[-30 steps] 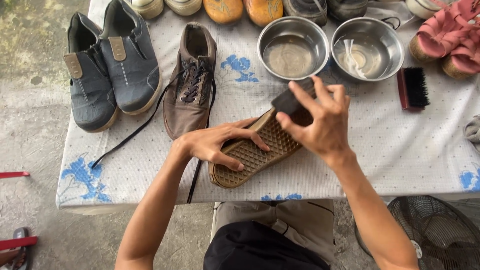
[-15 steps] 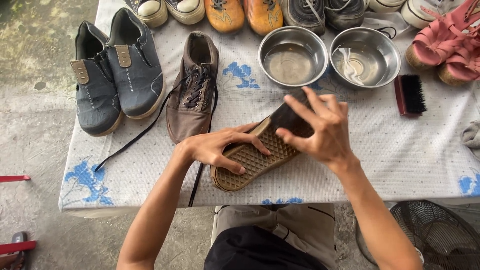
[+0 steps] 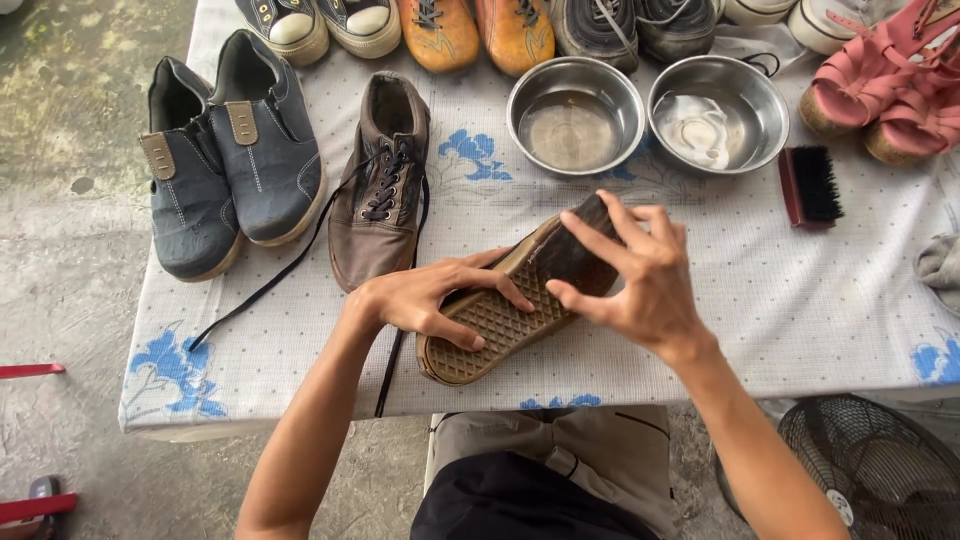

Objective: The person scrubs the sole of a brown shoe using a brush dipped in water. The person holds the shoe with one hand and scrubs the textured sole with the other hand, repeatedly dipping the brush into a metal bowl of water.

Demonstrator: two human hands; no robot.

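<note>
The left hand [image 3: 425,300] gripped the brown shoe [image 3: 500,320] at its middle, fingers curled over the waffle-patterned sole, which faced up near the front edge of the worktop [image 3: 780,300]. The right hand [image 3: 640,280] clasped a dark brush [image 3: 570,250] against the shoe's heel end — fingers wrapped over its back. The matching brown shoe [image 3: 385,180] lay just beyond, laces trailing; two steel bowls [image 3: 575,115] stood behind, a second brush [image 3: 810,185] to their right.
</note>
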